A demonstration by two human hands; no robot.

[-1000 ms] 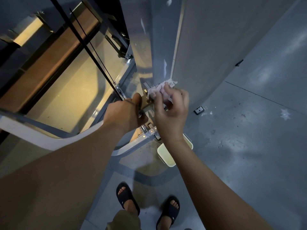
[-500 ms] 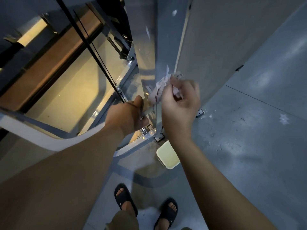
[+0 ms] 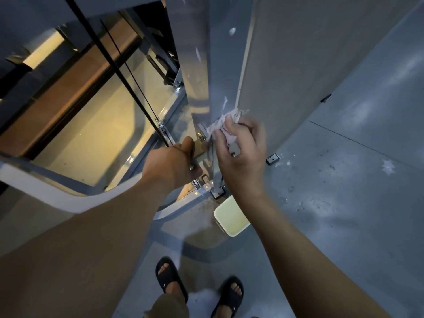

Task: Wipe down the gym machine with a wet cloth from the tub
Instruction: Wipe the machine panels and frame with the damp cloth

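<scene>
My right hand (image 3: 241, 152) grips a crumpled white cloth (image 3: 223, 123) and presses it against the grey upright post of the gym machine (image 3: 220, 72), low on the post. To the left of it, my left hand (image 3: 172, 164) grips a metal handle or bracket of the machine, thumb up; what the fingers wrap is mostly hidden. A pale rectangular tub (image 3: 230, 218) stands on the floor just below my right wrist, near the post's foot.
A black cable (image 3: 119, 74) runs diagonally down to the machine's frame. A curved white frame rail (image 3: 55, 193) crosses on the left. A grey wall panel (image 3: 309, 65) rises to the right of the post. My sandalled feet (image 3: 169, 278) stand on the grey floor.
My right hand has slid the cloth a little up and right along the post. The left hand keeps its grip in the same spot.
</scene>
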